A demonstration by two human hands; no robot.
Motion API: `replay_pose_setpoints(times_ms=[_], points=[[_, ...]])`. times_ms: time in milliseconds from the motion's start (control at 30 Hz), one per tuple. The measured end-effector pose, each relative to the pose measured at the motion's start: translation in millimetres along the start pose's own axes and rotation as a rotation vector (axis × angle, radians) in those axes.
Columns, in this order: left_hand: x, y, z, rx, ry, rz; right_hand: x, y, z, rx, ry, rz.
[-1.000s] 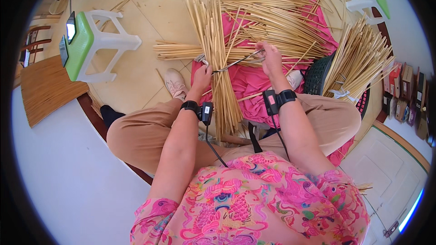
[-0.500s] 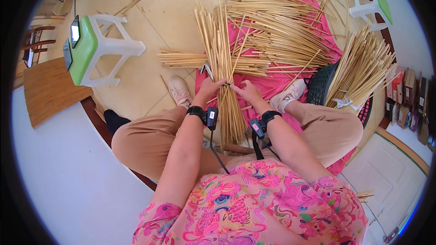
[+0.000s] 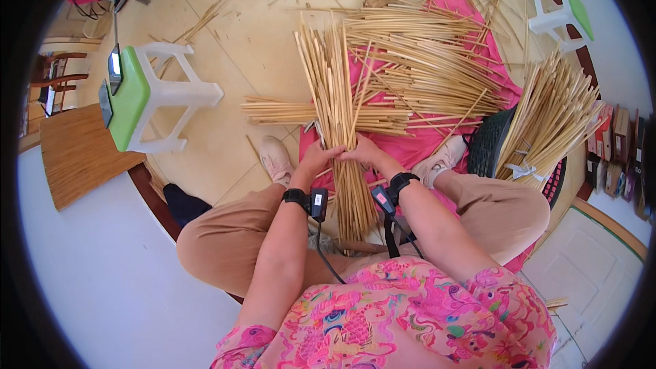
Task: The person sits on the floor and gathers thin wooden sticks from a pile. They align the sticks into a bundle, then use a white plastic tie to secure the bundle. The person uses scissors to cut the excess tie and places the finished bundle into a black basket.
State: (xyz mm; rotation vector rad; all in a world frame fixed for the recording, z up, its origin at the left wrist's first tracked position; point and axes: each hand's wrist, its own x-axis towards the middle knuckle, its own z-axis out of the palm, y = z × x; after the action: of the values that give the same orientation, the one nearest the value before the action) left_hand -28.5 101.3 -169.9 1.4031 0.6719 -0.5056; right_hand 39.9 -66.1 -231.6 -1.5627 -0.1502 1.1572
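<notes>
An upright bundle of straw-coloured stalks (image 3: 333,89) stands between my legs, its tops leaning slightly left. My left hand (image 3: 318,159) wraps round its left side. My right hand (image 3: 370,151) closes on its right side, and the fingertips meet in front of the bundle. Whatever lies under the fingers is hidden. Behind the bundle, another bunch of stalks (image 3: 277,111) lies crosswise. A larger heap of stalks (image 3: 430,75) is spread over a pink cloth (image 3: 500,48) beyond my right hand.
A dark green basket (image 3: 484,135) beside my right knee holds a stalk bundle (image 3: 550,106) with a white tie (image 3: 525,171). At the left is a green-and-white stool (image 3: 130,99) bearing devices, near a wooden board (image 3: 78,150). Another stool (image 3: 557,10) stands at the far right.
My hands have drawn closer together round the bundle, and the right fingers have closed in. The dark tie seen between them before is now covered. The view has shifted slightly.
</notes>
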Motion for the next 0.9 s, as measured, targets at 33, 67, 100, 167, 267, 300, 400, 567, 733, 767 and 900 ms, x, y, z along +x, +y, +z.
replay_pose_setpoints(times_ms=[33,67,100,167,267,300,400,567,733,767,900], points=[[0.3,0.5,2.3,-0.059,-0.009,0.046,-1.9,0.7,-2.5,-0.054,0.047,0.0],[3.4,2.1,5.0,-0.117,-0.019,0.092,-2.5,0.7,-7.8,-0.108,0.094,0.001],[6.2,1.8,8.1,-0.182,-0.026,0.136,-6.2,-6.0,-12.4,-0.167,0.137,0.006],[12.5,2.2,5.4,-0.105,0.005,0.116,-18.2,-31.3,-20.7,-0.201,0.199,-0.042],[25.3,-9.8,-4.6,0.32,0.126,0.171,-42.4,-65.0,-48.3,-0.755,0.191,0.06],[24.3,-9.4,-4.5,0.509,0.141,0.229,-50.6,-78.0,-56.6,-0.88,0.139,0.08],[27.5,-21.1,4.7,0.819,0.163,0.413,-45.5,-80.2,-66.3,-1.076,0.067,0.061],[17.7,-15.4,-10.2,0.362,-0.093,0.107,-32.6,-54.9,-78.4,-0.335,0.11,0.086],[13.1,-3.5,-2.7,-0.379,-0.064,0.035,-36.6,-49.1,-37.0,0.75,0.448,0.013],[19.2,-2.7,7.4,-0.496,-0.079,0.052,-30.0,-45.7,-29.6,0.996,0.551,0.047],[12.7,22.1,32.5,-0.73,0.009,0.03,-21.3,-49.3,-11.0,1.294,0.649,0.056]])
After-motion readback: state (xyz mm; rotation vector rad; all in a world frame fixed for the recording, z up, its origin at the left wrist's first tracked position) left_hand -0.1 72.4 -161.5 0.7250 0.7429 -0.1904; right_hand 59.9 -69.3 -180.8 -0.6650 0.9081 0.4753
